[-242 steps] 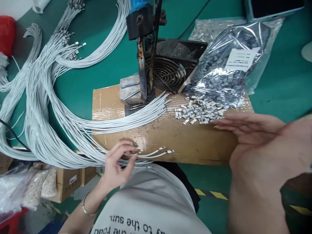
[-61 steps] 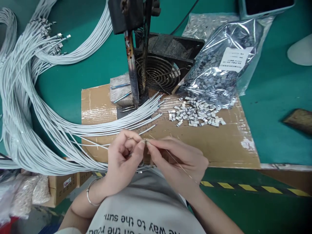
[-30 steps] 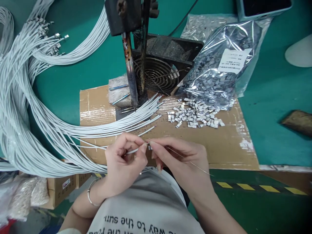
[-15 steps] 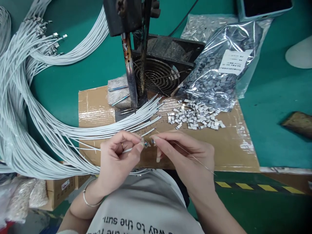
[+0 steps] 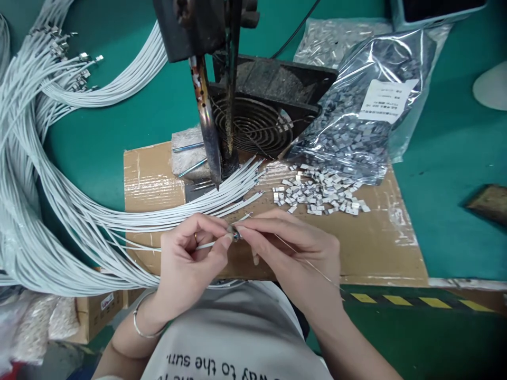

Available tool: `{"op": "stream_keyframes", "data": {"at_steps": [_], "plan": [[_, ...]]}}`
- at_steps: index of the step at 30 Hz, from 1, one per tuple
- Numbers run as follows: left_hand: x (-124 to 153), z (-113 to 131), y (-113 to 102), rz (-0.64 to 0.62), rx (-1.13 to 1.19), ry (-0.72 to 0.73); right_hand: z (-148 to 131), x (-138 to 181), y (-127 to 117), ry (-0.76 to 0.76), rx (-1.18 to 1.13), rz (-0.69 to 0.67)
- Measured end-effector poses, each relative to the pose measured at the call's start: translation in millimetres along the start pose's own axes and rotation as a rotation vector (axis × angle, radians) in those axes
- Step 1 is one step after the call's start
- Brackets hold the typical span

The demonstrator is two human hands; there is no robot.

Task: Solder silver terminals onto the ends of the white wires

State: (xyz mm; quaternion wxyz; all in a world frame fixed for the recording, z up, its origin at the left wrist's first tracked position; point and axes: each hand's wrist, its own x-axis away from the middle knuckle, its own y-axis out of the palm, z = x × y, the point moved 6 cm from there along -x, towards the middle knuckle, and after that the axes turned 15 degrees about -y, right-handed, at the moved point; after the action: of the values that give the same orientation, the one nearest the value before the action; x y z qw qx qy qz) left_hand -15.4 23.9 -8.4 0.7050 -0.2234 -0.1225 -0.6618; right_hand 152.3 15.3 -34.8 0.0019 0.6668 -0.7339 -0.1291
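My left hand pinches the end of a white cable, which carries a small metal connector at thumb and fingertip. Meeting it from the other side, the closed thumb and forefinger of my right hand grip a small metal connector shell, now mostly hidden by the fingers. A thin solder wire also runs through my right hand and past the wrist. Just beyond the hands, a row of white cables with stripped ends lies on the cardboard. A pile of small metal shells is at the right.
A soldering iron points down over the cable ends, beside a dark fan and a sponge block. A clear bag of metal parts lies behind the pile. Bundled white cables cover the left side.
My right hand has moved left, bringing its fingertips and the metal shell up to the connector in my left hand. The view has shifted slightly.
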Motion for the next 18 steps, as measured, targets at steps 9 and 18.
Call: {"op": "stream_keyframes", "data": {"at_steps": [9, 18], "plan": [[-2.8, -1.6, 1.0, 0.001, 0.018, -0.016, -3.2, -3.3, 2.7, -0.096, 0.090, -0.009], [-7.9, -0.3, -4.7, 0.118, 0.036, 0.015, 5.6, 7.7, -3.7, -0.156, 0.293, -0.095]]}}
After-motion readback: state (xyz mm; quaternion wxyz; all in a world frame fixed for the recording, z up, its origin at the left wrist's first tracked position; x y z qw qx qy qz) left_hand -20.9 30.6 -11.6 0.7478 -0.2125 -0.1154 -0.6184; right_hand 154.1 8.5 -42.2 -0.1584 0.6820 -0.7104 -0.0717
